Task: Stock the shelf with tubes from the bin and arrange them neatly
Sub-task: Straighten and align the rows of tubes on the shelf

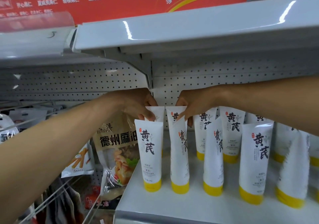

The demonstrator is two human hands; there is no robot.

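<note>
White tubes with yellow caps stand cap-down on a white shelf. A front row holds several tubes, among them the leftmost tube and a tilted one at the right. Behind them is a back row. My left hand pinches the top of the back-left tube, behind the leftmost front tube. My right hand grips the top of the neighbouring back-row tube. Both held tubes stand upright, close together. The bin is not in view.
An upper shelf overhangs just above my hands, with a red poster behind it. To the left, snack bags hang on wire hooks against the pegboard. The shelf's left edge is next to the leftmost tube.
</note>
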